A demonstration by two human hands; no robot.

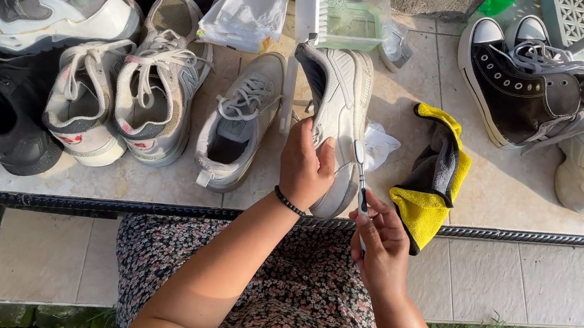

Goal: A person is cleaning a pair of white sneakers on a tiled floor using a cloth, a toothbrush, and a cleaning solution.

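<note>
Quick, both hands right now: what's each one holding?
Left hand: closed on the white sneaker, holding it on its side.
Right hand: closed on a small brush, bristles at the sneaker's sole.

L hand (304,170) grips white sneaker (338,117) on its side, sole facing R. R hand (380,240) holds toothbrush (360,175) w/ bristles against sole edge. Yellow-grey cloth (434,180) just beside, on tiled ledge (522,193).
</note>
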